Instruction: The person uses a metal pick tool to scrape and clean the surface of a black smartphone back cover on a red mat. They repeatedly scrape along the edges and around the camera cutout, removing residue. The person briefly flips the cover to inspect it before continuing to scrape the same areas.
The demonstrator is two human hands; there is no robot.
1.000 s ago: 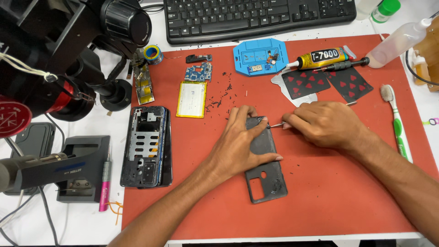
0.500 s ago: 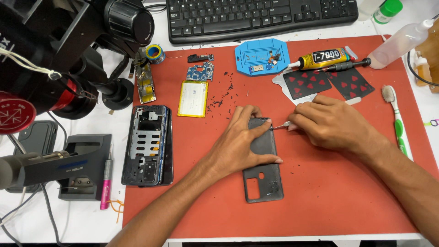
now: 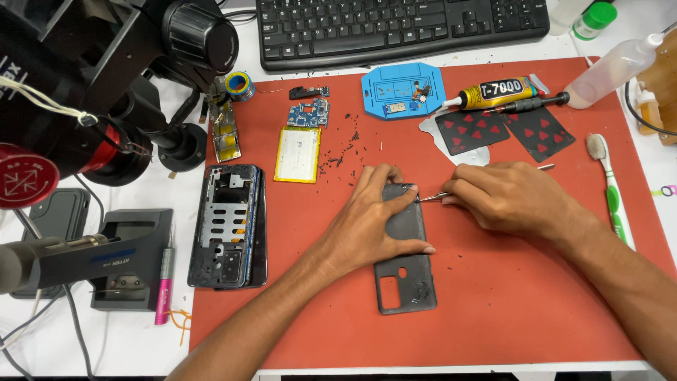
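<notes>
A dark grey phone back cover [image 3: 407, 276] lies face down on the red mat [image 3: 493, 310]. My left hand [image 3: 372, 219] presses flat on its upper half, fingers spread. My right hand [image 3: 509, 197] grips thin metal tweezers [image 3: 431, 198], whose tip touches the cover's top right edge beside my left index finger. The tweezers' rear end pokes out past my knuckles.
An opened phone frame [image 3: 229, 226] lies at the mat's left, with a battery [image 3: 297, 154], small circuit boards [image 3: 308, 113], a blue tray [image 3: 402, 89], a glue tube [image 3: 497, 92], playing cards [image 3: 504, 130] and a toothbrush [image 3: 612, 192] around. A keyboard [image 3: 395, 28] is beyond; a microscope [image 3: 92, 85] stands left.
The view has shifted slightly. Both hands stay on the cover; the tweezers' tip keeps working at the same top right edge.
</notes>
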